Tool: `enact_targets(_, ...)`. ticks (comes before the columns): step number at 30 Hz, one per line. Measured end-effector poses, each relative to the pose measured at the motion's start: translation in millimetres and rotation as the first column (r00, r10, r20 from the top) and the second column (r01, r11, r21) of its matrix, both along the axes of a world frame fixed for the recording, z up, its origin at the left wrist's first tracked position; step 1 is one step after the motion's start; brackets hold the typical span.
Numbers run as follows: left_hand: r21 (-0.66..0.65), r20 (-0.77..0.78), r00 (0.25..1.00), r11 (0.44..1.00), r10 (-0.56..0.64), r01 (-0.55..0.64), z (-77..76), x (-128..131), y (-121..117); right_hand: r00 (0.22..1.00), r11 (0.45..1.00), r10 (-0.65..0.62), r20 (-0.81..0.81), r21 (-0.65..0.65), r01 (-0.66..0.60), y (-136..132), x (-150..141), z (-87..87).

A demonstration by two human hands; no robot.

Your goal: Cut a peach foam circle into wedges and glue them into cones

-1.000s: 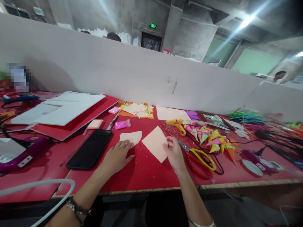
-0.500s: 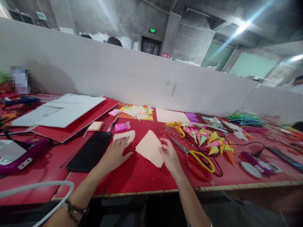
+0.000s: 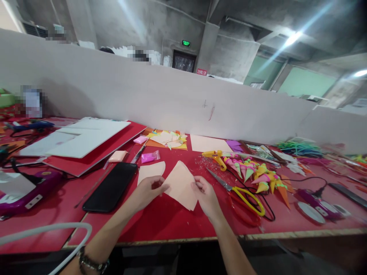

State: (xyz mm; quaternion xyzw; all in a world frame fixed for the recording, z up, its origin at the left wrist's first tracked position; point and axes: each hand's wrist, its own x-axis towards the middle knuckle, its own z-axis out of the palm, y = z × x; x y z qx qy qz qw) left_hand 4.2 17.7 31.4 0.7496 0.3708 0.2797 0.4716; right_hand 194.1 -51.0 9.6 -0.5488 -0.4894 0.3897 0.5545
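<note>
A small stack of peach paper pieces [image 3: 180, 185] is held just over the red table between my two hands. My left hand [image 3: 151, 191] pinches its left corner, thumb on top. On the right edge my right hand [image 3: 205, 194] grips the stack with thumb and curled fingers. Another peach paper piece [image 3: 150, 170] lies flat behind my left hand, partly covered by it. A black phone [image 3: 110, 187] rests to the left of that hand. Open scissors [image 3: 241, 194] with yellow and red handles lie to the right of my right hand.
A yellow glue gun [image 3: 215, 157] and several small paper cones [image 3: 258, 172] sit at the back right. White boards [image 3: 88, 133] lie on the left, near a purple power strip [image 3: 31, 191]. Paper scraps [image 3: 169, 139] lie before the white partition [image 3: 160, 99].
My left hand has left the flat peach piece and moved right, closing on the stack's left corner. My right hand keeps its hold. The view has shifted slightly.
</note>
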Motion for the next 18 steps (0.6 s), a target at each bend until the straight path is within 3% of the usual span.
enact_targets(5, 0.058, -0.003, 0.999, 0.998, -0.033, 0.033, -1.0, -2.1, 1.1, 0.991, 0.999, -0.025, 0.129, 0.045, 0.019, -1.4, 2.8, 2.9)
enact_targets(12, -0.019, 0.037, 0.999, 1.0, 0.0, 0.0, -3.9, -2.1, 2.8, 0.976, 0.995, -0.094, 0.198, 0.051, 0.085, -2.0, 7.4, 3.8)
enact_targets(18, -0.003, 0.043, 0.999, 1.0, 0.013, -0.013, -0.2, -6.9, 5.0, 0.967, 0.992, -0.121, 0.222, 0.066, 0.109, -3.0, 7.6, 4.4)
